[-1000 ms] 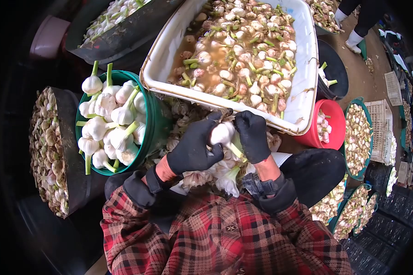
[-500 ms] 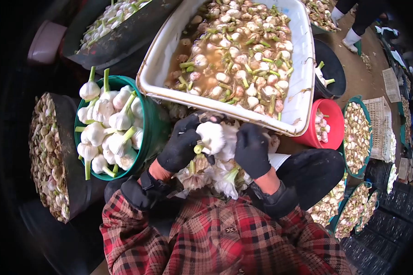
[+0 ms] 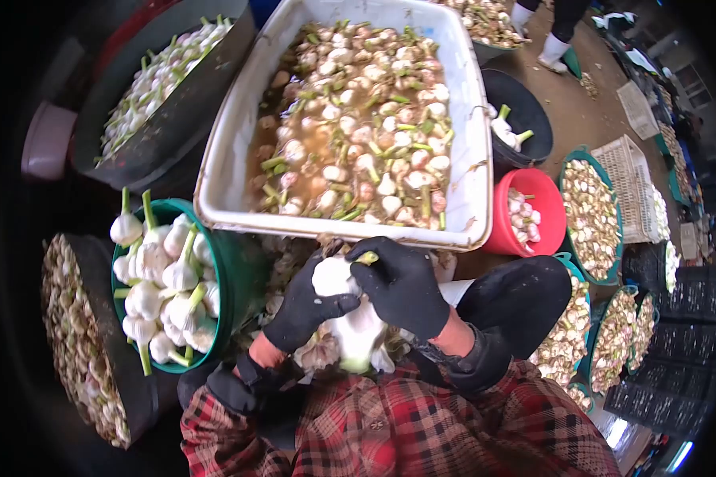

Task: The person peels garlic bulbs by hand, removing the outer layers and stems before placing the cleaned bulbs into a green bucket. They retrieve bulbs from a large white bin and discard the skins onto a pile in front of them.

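A white garlic bulb (image 3: 333, 277) is held over my lap, its short green stem pointing right. Wrapped around its left and lower side is my left hand (image 3: 301, 306), in a black glove. My right hand (image 3: 406, 285), gloved the same way, closes on the bulb's right side by the stem. Under both hands, more garlic and pale skins (image 3: 356, 327) lie in a heap on my lap. To the left, a green bucket (image 3: 243, 262) is piled with clean white garlic bulbs that have green stems.
Ahead stands a white tub (image 3: 479, 191) of brown water with many garlic bulbs. A red bucket (image 3: 550, 203) and a black bucket (image 3: 525, 83) with some garlic are to its right. Green baskets of garlic (image 3: 590, 219) stand farther right. At the back, a person in white boots (image 3: 554, 52) stands.
My view has shifted, so the tub appears lower and farther left. My right hand has moved in from beside the bulb to grip it near the stem. The bulb has turned.
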Demonstrator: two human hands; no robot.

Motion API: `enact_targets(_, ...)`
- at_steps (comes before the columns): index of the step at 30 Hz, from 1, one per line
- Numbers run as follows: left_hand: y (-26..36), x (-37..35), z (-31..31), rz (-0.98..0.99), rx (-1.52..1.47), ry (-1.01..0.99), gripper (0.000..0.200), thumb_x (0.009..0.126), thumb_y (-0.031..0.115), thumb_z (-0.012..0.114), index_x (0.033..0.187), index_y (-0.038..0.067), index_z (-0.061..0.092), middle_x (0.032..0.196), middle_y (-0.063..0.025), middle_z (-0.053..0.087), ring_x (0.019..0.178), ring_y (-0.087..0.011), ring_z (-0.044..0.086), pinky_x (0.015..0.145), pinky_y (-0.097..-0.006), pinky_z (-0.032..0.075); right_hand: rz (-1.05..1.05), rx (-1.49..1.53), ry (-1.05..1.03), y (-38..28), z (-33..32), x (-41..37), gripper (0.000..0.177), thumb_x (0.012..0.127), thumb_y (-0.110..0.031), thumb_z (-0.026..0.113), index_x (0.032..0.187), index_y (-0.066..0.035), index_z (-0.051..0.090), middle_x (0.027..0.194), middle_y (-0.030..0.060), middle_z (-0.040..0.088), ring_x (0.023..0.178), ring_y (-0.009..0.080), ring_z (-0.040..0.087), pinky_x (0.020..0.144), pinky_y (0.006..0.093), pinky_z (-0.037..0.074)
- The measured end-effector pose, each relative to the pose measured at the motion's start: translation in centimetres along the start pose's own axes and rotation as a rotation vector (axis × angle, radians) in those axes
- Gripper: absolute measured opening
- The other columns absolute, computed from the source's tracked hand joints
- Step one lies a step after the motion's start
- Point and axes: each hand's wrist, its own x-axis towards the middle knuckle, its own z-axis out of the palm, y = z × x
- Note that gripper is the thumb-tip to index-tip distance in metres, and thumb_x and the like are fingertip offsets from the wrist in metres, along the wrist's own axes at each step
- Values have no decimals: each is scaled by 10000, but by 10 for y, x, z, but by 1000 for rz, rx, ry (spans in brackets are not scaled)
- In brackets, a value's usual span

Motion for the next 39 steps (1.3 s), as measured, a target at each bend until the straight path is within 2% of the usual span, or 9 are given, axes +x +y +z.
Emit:
enact_targets(7,5,-9,17,114,392,91,152,878,112,629,953,-19,641,576,-37,508,567,-77,418,511,-295,387,14,8,281,25,-71,27,104,907,-111,566,944,-31,621,660,35,625,547,102,578,532,267,470)
enact_targets(10,-15,-7,17,144,360,104,237,863,204,661,945,-13,612,561,-46,499,537,-135,460,530,-304,398,-129,-45,618,28,-151,70,172,882,-127,616,999,-9,660,705,27,656,558,67,575,530,265,480)
enact_targets(13,-10,-6,16,10,711,-91,257,830,175,665,992,-16,608,759,-181,624,653,-285,610,613,-335,480,-148,-675,820,57,-234,115,235,797,-72,651,1013,17,672,785,131,696,659,139,651,630,301,522)
enact_targets(19,-13,-9,15,225,1056,-205,420,818,349,628,1075,17,612,967,-173,633,944,-360,590,825,-440,461,62,-291,248,28,-155,122,186,858,-35,588,1017,-5,680,730,57,653,642,97,613,586,254,503)
enact_targets(21,-13,-9,15,197,1108,-237,443,831,365,610,1124,33,595,1101,-183,609,1057,-382,554,884,-476,434,151,-185,-345,30,-118,133,232,831,-97,649,1053,-34,674,817,81,672,710,129,635,632,273,513)
enact_targets(23,-4,-12,16,173,1232,-282,465,845,385,584,1171,53,569,1237,-189,554,1141,-410,513,925,-522,403,-195,-426,-688,27,-75,152,303,826,-140,665,1125,-94,639,1049,86,645,847,205,640,736,310,521)
enact_targets(27,-2,-9,14,104,1149,-343,436,844,347,593,1158,48,548,1185,-186,566,1083,-375,554,911,-520,397,-480,-810,-625,88,16,208,415,811,-253,630,1203,-129,576,1183,150,590,1080,354,560,930,423,460)
enact_targets(34,0,-7,5,201,1047,-210,250,851,260,585,974,42,574,856,-138,573,806,-331,588,715,-427,452,-267,-1064,-575,174,125,246,611,708,-204,663,1274,-71,473,1230,166,537,1082,355,549,926,449,460)
enact_targets(39,14,-3,-1,222,980,-39,260,833,227,621,991,26,575,903,-156,591,809,-339,602,691,-417,479,-61,-1150,-684,130,101,249,524,661,-296,699,1124,-66,611,1099,187,608,1024,330,603,884,407,492)
